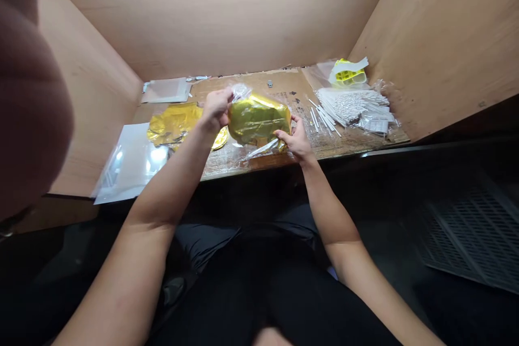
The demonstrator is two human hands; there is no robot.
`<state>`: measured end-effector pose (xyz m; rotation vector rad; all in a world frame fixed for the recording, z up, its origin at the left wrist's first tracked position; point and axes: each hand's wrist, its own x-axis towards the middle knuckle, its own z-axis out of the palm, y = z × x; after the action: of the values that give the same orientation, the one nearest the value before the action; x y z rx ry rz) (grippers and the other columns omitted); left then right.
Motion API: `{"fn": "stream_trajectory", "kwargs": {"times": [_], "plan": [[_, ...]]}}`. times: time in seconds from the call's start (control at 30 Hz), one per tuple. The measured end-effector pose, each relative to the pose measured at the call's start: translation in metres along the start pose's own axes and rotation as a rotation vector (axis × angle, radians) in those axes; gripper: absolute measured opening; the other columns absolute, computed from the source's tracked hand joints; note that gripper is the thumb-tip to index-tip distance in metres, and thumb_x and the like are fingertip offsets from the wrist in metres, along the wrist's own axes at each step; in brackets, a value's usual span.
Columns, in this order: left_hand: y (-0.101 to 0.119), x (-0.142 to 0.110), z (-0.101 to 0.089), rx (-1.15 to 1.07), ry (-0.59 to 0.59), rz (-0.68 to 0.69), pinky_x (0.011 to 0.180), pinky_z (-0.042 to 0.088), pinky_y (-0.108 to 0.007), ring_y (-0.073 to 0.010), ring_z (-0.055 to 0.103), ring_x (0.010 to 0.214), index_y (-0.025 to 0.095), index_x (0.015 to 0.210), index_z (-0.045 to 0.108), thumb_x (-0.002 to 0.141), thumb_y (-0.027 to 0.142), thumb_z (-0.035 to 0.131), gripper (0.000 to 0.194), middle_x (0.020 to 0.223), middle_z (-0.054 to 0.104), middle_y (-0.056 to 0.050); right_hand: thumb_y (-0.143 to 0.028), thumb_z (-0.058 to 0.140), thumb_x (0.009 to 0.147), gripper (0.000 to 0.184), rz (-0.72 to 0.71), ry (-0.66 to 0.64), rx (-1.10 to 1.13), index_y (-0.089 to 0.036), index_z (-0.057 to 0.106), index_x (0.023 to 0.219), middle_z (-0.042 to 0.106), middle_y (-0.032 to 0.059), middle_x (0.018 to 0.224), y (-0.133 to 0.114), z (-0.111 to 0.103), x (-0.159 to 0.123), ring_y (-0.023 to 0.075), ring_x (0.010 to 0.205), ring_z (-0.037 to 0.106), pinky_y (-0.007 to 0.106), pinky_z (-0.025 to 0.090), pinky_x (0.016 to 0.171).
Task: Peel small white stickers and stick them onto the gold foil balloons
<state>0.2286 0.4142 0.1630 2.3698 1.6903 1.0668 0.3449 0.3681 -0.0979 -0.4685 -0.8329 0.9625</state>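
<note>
A folded gold foil piece inside a clear plastic bag [258, 120] is held up just above the wooden desk [344, 143]. My left hand [217, 108] is closed on the bag's crumpled top left end. My right hand [297, 138] pinches its lower right corner, where white sticks show inside the plastic. More gold foil pieces [174, 124] lie flat on the desk, just left of my left hand.
A heap of white sticks [348, 107] and small plastic packets lie at the right. A yellow item in plastic [347, 73] sits behind them. Clear bags [130, 165] overhang the desk's left front edge. Wooden walls close in three sides.
</note>
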Motion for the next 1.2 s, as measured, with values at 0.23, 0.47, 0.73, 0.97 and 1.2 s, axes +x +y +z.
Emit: {"fn": "stream_trajectory", "kwargs": {"times": [0.23,0.47,0.73,0.97,1.2], "plan": [[-0.075,-0.087,0.0,0.383,-0.351,0.346,0.094,0.053,-0.038,-0.0275,0.064,0.103,0.016,0.108,0.07,0.091,0.026,0.071,0.019,0.111,0.068,-0.011,-0.029,0.074,0.079,0.075,0.086,0.097,-0.385,-0.014,0.052,0.148,0.069,0.0117,0.114,0.038,-0.031,-0.015,0.0215,0.09,0.069,0.04,0.061,0.09],[-0.081,-0.128,0.021,0.611,-0.498,0.489,0.079,0.046,-0.039,-0.0278,0.059,0.088,0.019,0.076,0.067,0.099,0.034,0.063,0.028,0.087,0.061,-0.01,-0.052,0.074,0.083,0.055,0.218,0.168,-0.08,-0.017,0.061,0.123,0.068,0.0015,0.083,0.042,-0.035,-0.089,0.0147,0.057,0.067,0.019,0.042,0.039],[-0.072,-0.185,0.025,0.427,-0.626,0.486,0.067,0.04,-0.037,-0.023,0.057,0.073,0.02,0.077,0.065,0.102,0.037,0.063,0.03,0.084,0.061,-0.008,-0.072,0.078,0.078,0.063,0.357,0.218,0.166,-0.022,0.049,0.104,0.067,-0.0021,0.07,0.04,-0.015,-0.123,0.0161,0.048,0.065,0.018,0.036,0.032],[-0.075,-0.187,0.032,0.359,-0.561,0.31,0.073,0.047,-0.038,-0.0252,0.062,0.078,0.022,0.077,0.064,0.095,0.036,0.074,0.025,0.081,0.066,-0.006,-0.064,0.064,0.092,0.048,0.205,0.332,0.046,-0.021,0.051,0.079,0.054,-0.0029,0.059,0.034,-0.017,-0.111,0.0096,0.043,0.055,0.018,0.041,0.038],[-0.064,-0.159,0.034,0.406,-0.672,0.232,0.075,0.053,-0.039,-0.0273,0.069,0.083,0.021,0.096,0.076,0.097,0.043,0.075,0.022,0.092,0.072,-0.007,-0.056,0.068,0.085,0.041,0.289,0.252,0.071,-0.02,0.058,0.101,0.064,-0.0008,0.073,0.037,-0.024,-0.115,0.0137,0.049,0.063,0.02,0.039,0.037]]}}
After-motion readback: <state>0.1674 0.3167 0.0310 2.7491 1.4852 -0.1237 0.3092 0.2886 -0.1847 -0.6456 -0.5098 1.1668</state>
